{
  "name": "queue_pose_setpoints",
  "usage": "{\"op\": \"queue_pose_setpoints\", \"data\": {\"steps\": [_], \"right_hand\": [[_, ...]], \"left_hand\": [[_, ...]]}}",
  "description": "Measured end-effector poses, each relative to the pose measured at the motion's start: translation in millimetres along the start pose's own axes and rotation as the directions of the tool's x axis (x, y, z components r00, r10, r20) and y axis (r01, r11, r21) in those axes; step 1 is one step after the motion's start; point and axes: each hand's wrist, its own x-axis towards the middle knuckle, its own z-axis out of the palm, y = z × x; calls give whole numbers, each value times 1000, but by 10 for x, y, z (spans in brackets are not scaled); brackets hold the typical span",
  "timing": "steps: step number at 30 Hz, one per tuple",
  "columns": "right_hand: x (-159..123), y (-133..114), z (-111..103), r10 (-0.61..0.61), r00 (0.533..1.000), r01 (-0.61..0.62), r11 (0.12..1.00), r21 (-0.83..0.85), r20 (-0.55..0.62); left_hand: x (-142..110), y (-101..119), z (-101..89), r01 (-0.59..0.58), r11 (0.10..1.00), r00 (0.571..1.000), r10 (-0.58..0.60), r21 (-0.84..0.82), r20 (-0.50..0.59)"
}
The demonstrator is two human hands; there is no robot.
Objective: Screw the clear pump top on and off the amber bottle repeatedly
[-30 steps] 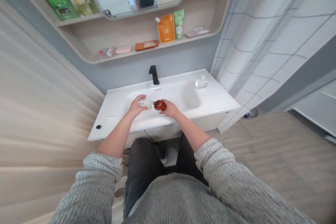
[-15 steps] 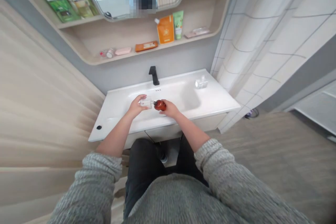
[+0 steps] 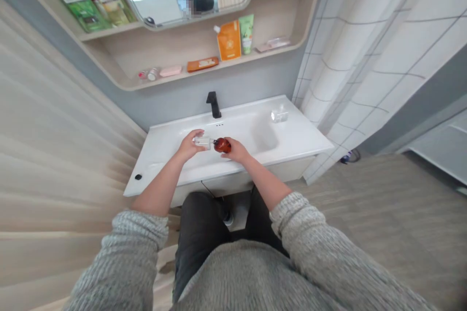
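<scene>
Over the white sink, my left hand is closed around a small clear bottle, thumb and fingers on its two sides. My right hand grips a reddish-brown bottle, which is tilted towards the clear one. The dark neck of the brown bottle meets the mouth of the clear bottle; whether liquid passes between them is too small to tell. Another clear item, a small pump bottle, lies on the right side of the sink top.
A black faucet rises behind the sink. Above it, a shelf carries an orange pouch, a green tube and a pink soap-like bar. A black round piece sits at the left edge, beside a curtain.
Both hands keep their holds in nearly the same place over the sink. Only a slight shift of the camera shows.
</scene>
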Motion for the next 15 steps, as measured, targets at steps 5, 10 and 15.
{"op": "queue_pose_setpoints", "data": {"steps": [5, 10, 15], "right_hand": [[2, -7, -1, -12, 1000, 13, 1000, 16, -9], [8, -3, 5, -5, 1000, 6, 999, 35, -13], [11, 13, 22, -17, 999, 20, 998, 65, -34]], "left_hand": [[2, 52, 2, -20, 1000, 1000, 20, -3, 6], [25, 90, -9, -30, 1000, 999, 29, 4, 23], [57, 162, -29, -44, 997, 998, 42, 57, 38]]}}
